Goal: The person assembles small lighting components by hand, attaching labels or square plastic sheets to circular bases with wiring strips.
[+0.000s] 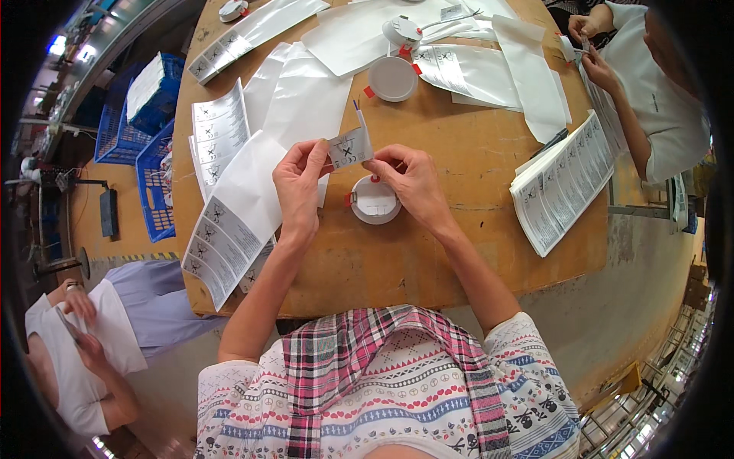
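Note:
Both of my hands are raised over the wooden table, pinching a small silver printed label between them. My left hand grips its left edge with thumb and fingers. My right hand pinches near its lower right corner. At the label's right side a white cable with thin bare wire ends points up; I cannot tell whether the label is stuck to it. Just below lies a round white light fitting with red-tipped clips, back side up, partly covered by my right fingers.
Label sheets lie at left, and a thick stack of them at right, with a black pen beside it. More round fittings sit farther back. Blue crates stand left of the table. Co-workers are at right and lower left.

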{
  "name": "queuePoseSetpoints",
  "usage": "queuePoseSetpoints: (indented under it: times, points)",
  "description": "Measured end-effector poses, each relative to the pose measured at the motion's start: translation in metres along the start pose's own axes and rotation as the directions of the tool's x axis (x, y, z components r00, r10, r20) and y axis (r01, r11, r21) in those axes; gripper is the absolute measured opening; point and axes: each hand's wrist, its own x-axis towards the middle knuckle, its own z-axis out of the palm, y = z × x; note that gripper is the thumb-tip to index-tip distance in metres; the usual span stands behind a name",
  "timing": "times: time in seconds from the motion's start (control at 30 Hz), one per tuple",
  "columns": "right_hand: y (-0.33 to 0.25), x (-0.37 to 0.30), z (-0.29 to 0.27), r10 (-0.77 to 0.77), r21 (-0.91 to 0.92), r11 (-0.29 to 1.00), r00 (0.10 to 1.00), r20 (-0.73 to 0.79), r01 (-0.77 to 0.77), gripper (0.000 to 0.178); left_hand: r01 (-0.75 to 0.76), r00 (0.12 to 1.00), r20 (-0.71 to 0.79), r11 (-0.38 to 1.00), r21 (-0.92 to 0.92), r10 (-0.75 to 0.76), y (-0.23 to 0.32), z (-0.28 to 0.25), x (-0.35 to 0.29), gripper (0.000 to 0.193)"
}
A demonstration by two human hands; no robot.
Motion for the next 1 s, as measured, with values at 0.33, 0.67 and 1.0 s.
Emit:
queuePoseSetpoints:
  times: [0.33,0.67,1.0]
  points:
    - [0.0014,-0.0006,-0.0008,-0.026,-0.011,1.000,1.000,-0.009,0.026,0.017,0.045,0.999,-0.023,0.996,-0.074,-0.047,0.0018,0.0005,0.0018,0.019]
    - [0.0014,-0.0014,0.0027,-0.010,-0.008,1.000,0.998,-0.056,0.010,0.019,0.074,0.997,0.015,0.995,-0.062,-0.074,0.0017,-0.0037,0.0076,0.019]
    - [0.0051,-0.0013,0.0047,-0.013,0.000,1.000,0.998,-0.061,0.014,0.018,0.133,0.986,0.111,0.985,-0.110,-0.121,0.0025,-0.0072,0.0062,0.026]
